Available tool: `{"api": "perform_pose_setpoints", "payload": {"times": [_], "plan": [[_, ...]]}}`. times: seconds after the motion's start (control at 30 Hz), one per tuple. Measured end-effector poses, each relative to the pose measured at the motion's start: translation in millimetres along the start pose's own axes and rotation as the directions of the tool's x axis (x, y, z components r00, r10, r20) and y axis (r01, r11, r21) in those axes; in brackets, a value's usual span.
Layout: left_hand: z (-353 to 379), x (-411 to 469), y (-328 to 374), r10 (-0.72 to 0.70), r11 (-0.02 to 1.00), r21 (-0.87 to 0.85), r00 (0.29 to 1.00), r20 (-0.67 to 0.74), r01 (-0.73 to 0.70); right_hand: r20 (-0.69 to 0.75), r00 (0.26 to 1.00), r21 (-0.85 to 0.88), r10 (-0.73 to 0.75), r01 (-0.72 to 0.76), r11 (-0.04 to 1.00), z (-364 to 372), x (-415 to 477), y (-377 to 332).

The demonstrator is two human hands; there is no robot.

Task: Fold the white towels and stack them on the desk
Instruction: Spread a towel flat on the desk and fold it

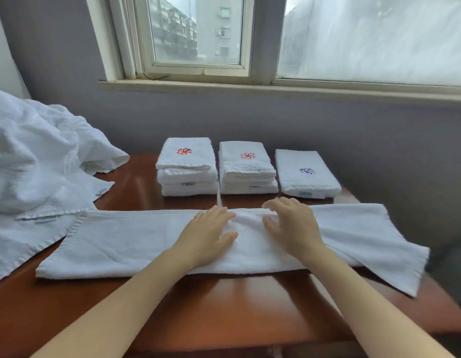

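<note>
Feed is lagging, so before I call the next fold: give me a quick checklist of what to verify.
1. Left hand and right hand flat on the towel, mid-length: ok.
2. Towel lies as a long strip: ok.
3. Towel's right end on the desk: not ok, it hangs over the edge.
4. Left end free of the unfolded pile: cannot tell.
5. Room on the right stack: ok, it is lowest.

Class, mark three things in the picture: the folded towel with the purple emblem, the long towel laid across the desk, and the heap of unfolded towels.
purple-emblem towel (307,171), head view, on its emblem.
long towel (121,239), head view, left half.
unfolded heap (30,156), head view, crumpled middle.
</note>
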State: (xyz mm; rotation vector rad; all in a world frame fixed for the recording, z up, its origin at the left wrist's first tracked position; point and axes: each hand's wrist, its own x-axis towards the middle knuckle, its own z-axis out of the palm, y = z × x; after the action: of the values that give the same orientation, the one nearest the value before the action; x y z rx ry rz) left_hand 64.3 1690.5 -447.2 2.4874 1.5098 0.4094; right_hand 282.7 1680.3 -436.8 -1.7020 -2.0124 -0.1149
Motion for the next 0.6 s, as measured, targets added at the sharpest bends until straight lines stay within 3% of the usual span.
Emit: {"api": "perform_pose_setpoints", "payload": {"times": [0.2, 0.33, 0.47, 0.6], "plan": [[15, 28, 65, 0.223, 0.967, -0.092, 0.965, -0.135, -0.237, -0.136, 0.987, 0.056, 0.085, -0.078, 0.995, -36, -47, 39], [28, 42, 102, 0.342, 0.926, -0.107, 0.924, -0.171, -0.362, -0.145, 0.980, 0.034, 0.133, -0.130, 0.991, -52, -75, 60], [40, 54, 125, 0.397, 0.908, -0.090, 0.910, -0.121, -0.408, -0.108, 0.965, 0.004, 0.238, -0.239, 0.971, -66, -99, 83], [49, 61, 133, 0.362, 0.927, -0.066, 0.928, -0.089, -0.368, -0.003, 0.933, -0.030, 0.359, -0.359, 0.933, -74, -116, 102]]}}
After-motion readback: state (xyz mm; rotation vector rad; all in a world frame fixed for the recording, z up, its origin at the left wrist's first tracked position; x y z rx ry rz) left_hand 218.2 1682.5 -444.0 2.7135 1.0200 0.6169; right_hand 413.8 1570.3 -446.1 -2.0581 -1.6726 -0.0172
